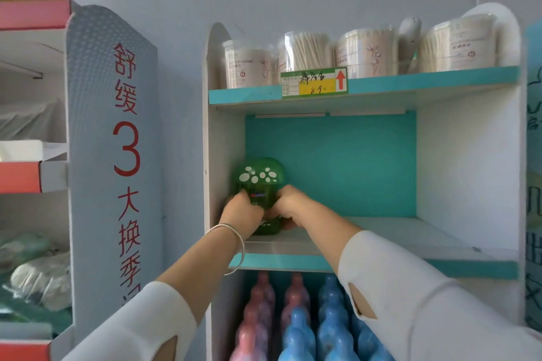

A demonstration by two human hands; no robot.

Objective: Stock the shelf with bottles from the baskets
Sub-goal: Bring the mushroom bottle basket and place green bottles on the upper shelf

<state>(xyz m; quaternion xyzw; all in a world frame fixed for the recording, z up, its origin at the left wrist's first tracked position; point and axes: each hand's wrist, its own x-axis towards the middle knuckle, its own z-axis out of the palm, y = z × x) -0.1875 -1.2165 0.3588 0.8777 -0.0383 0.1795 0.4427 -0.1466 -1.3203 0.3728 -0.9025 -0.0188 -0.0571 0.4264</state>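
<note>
Grip: left hand (242, 211) and right hand (289, 205), fingers curled round the green bottle (258, 176).
Done: bottle stood back-left on middle shelf (396, 234), seemingly its first.
Left: remaining row; baskets were out of view.

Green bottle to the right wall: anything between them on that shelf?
Nothing; the head view shows bare shelf from the green bottle to the right wall.

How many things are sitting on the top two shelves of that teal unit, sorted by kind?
Cotton swab tubs: 4
White item between the tubs, too unclear to identify: 1
Green mushroom-capped bottle, held by the left hand and the right hand: 1
Total: 6
</note>
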